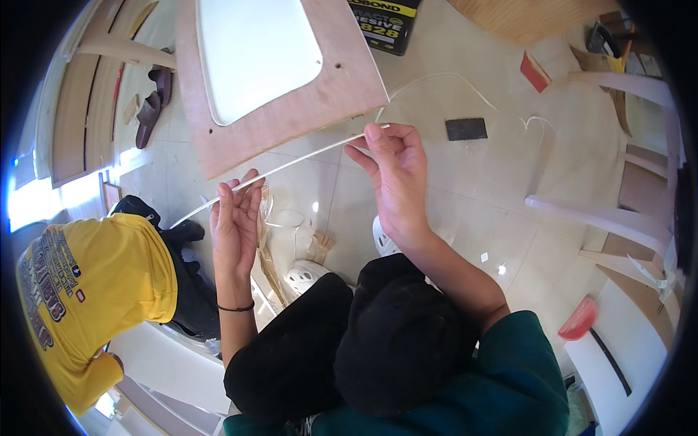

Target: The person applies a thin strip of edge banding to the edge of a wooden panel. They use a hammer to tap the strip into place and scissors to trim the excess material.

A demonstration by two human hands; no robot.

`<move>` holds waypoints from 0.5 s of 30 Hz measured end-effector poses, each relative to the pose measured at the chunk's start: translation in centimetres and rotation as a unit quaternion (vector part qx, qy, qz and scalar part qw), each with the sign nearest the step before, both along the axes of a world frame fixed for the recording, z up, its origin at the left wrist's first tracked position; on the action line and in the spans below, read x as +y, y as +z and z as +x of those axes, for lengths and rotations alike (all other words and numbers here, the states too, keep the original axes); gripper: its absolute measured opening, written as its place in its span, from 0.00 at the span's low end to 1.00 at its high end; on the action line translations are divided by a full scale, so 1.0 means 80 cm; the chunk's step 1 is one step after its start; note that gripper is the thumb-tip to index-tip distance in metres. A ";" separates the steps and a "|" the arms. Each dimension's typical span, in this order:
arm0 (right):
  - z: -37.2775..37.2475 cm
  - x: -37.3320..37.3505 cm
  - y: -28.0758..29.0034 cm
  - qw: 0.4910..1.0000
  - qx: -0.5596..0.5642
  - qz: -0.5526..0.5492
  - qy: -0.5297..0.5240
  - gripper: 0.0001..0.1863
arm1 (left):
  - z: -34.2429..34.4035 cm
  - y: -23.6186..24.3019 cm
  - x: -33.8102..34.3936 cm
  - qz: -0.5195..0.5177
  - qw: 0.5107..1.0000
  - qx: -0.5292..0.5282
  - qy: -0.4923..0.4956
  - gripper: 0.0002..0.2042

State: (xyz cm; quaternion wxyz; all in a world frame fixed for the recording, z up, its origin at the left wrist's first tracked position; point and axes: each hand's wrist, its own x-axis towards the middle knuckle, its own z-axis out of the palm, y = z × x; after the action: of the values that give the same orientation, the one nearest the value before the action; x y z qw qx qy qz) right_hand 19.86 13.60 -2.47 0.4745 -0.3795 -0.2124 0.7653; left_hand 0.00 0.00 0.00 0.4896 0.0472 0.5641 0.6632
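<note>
Tiled floor (465, 178), strip (313, 155) between fingers (381, 147)

Tile floor (451, 171), glossy, beige. Left: tan wooden furniture (70, 131), bright light (33, 203). Right: pale furniture legs (603, 219). Top: wood-grain surface (534, 16).

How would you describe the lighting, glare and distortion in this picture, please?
In the head view, bright light washes out part of the left edge; small glare spots show on the glossy floor; the fisheye darkens the corners and bends straight edges near the rim; the white strip, left hand and right hand look fairly sharp.
</note>
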 end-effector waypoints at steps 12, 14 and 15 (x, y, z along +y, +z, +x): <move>-0.016 0.008 0.012 0.999 0.003 0.009 -0.052 0.15 | -0.008 0.005 0.026 0.050 0.996 -0.037 0.065 0.16; -0.017 0.010 0.013 0.998 0.006 0.001 -0.060 0.15 | -0.012 0.002 0.025 0.066 0.994 -0.042 0.075 0.14; -0.017 0.011 0.013 0.998 0.007 0.000 -0.066 0.15 | -0.014 0.001 0.025 0.075 0.993 -0.056 0.066 0.14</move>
State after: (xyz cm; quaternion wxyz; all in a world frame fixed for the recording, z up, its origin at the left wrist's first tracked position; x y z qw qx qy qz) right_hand 18.47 14.48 -1.42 0.5254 -0.3871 -0.1832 0.7352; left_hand -1.09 1.96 0.12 0.4708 0.0090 0.4866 0.7358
